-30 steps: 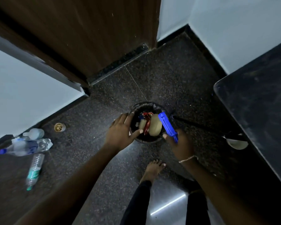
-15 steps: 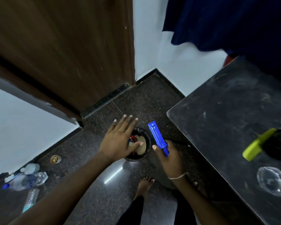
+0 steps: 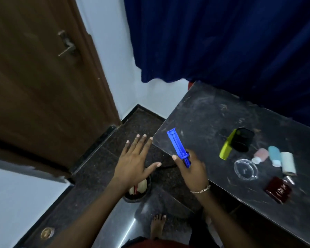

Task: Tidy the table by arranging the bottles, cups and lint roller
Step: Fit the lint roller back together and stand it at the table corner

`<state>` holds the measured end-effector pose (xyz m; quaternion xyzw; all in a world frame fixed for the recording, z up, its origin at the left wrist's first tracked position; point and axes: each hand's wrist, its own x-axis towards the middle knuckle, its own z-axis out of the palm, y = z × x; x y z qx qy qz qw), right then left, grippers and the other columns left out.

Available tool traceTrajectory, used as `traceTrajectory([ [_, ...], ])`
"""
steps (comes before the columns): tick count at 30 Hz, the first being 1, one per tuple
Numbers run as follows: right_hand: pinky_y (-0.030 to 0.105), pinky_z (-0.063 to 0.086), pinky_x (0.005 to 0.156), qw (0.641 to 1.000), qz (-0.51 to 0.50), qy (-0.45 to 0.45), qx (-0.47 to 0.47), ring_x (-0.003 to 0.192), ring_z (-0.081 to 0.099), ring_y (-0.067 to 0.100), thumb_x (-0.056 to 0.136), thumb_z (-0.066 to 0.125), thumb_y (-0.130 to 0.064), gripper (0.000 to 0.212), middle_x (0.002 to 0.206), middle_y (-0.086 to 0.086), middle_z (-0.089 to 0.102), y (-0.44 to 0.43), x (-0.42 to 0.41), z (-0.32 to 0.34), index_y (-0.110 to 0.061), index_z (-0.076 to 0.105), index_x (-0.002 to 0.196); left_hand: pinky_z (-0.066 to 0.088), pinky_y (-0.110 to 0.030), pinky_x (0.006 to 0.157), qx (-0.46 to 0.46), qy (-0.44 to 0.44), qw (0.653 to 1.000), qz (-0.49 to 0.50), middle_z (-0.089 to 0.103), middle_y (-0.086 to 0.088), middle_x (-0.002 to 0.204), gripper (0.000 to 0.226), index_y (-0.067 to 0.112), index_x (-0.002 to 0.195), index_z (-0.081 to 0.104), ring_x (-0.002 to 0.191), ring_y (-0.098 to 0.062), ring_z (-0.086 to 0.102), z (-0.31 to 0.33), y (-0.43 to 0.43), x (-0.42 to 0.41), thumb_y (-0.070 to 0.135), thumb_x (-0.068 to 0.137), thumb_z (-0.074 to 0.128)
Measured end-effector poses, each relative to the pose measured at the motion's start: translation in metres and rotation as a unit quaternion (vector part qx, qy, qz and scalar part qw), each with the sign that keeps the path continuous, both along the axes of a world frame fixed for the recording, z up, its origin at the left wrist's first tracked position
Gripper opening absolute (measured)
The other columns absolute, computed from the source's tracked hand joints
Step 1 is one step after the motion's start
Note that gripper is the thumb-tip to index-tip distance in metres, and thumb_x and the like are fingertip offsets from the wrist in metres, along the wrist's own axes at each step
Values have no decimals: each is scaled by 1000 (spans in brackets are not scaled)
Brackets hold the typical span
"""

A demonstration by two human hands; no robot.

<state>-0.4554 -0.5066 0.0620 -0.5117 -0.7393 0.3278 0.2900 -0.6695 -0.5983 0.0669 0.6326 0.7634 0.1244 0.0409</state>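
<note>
Two bare hands are seen above a dark speckled floor [image 3: 100, 169], beside the corner of a scratched black surface [image 3: 209, 119]. The left hand [image 3: 134, 163] is held flat and palm-down with its fingers [image 3: 143, 142] spread and nothing gripped; it hovers over a small round bin [image 3: 147, 190] on the floor, in which pale rounded scraps and something red can be made out. The right hand [image 3: 193, 169], with a chain bracelet [image 3: 200, 189] at the wrist, is closed around the lower end of a blue lint roller handle [image 3: 177, 145], whose bare frame points up and away over the corner of the surface; no sticky roll is seen on it. Further along the surface, well apart from the hands, a group of things is laid out: a black holder with a yellow-green handle [image 3: 226, 146] leaning against it, a clear glass ashtray [image 3: 245, 169], a small pink bottle [image 3: 260, 155] and a small light-blue bottle [image 3: 275, 155] lying side by side, a pale cylindrical roll [image 3: 288, 163] just beside the blue bottle, and a dark red flat case [image 3: 277, 189] nearest the surface's near edge. A brown wooden door [image 3: 43, 77] with a metal handle is seen at the left, a dark blue curtain [image 3: 222, 42] hangs behind the surface, and a bare foot [image 3: 157, 224] rests on the floor below.
</note>
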Motion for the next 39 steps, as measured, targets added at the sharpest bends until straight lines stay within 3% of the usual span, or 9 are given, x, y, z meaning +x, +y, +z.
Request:
traceTrajectory([
  [6, 0, 39, 61, 996, -79, 17, 24, 66, 58, -7, 84, 62, -64, 40, 78, -28, 63, 21, 50, 22, -32, 57, 108, 27, -53, 126, 37, 22, 996, -73, 31, -2, 169, 92, 26, 163, 22, 159, -22, 22, 15, 55, 41, 84, 92, 35],
  [10, 12, 44, 60, 993, -111, 12, 32, 69, 62, 0, 84, 60, -66, 40, 71, -14, 64, 42, 87, 31, -34, 56, 109, 24, -52, 128, 55, 17, 992, -111, 29, -1, 169, 92, 26, 164, 21, 159, -21, 21, 24, 98, 78, 84, 93, 33],
  [16, 20, 51, 67, 983, -176, 11, 58, 71, 65, -3, 87, 57, -65, 42, 74, -17, 67, 79, 153, 38, -33, 57, 115, 28, -54, 126, 61, 12, 980, -187, 30, -3, 169, 90, 25, 163, 22, 159, -22, 22, 30, 161, 145, 82, 94, 33],
  [19, 16, 45, 63, 975, -210, -3, 76, 69, 64, -6, 87, 60, -61, 39, 70, -23, 63, 94, 188, 37, -33, 56, 114, 27, -54, 126, 59, 19, 974, -220, 29, -3, 169, 90, 25, 164, 21, 159, -22, 22, 29, 188, 181, 82, 95, 31],
  [23, 36, 55, 69, 968, -245, 5, 55, 71, 68, 16, 88, 65, -53, 40, 75, -8, 68, 116, 238, 35, -21, 60, 112, 30, -55, 125, 54, 23, 964, -260, 31, -4, 168, 89, 23, 163, 23, 158, -24, 26, 25, 221, 232, 80, 96, 32],
  [28, 19, 45, 61, 954, -296, 2, 56, 63, 60, 5, 87, 64, -55, 34, 71, -9, 62, 146, 307, 33, -28, 58, 107, 29, -53, 126, 40, 26, 949, -312, 32, -5, 168, 85, 23, 161, 27, 157, -26, 27, 20, 262, 304, 76, 96, 38],
  [36, 23, 47, 56, 934, -355, -21, 26, 59, 59, 1, 85, 63, -63, 38, 66, -10, 61, 184, 406, 11, -27, 57, 97, 32, -54, 123, -67, 74, 901, -422, 24, -5, 170, 79, 23, 160, 26, 159, -28, 20, -12, 326, 422, 50, 94, 62],
  [39, 12, 45, 54, 935, -355, -23, -3, 61, 61, -4, 82, 59, -69, 44, 67, -17, 62, 192, 436, 7, -29, 56, 100, 27, -54, 123, -125, 103, 877, -452, 18, -7, 172, 77, 21, 162, 25, 160, -31, 15, -22, 349, 457, 35, 97, 63],
])
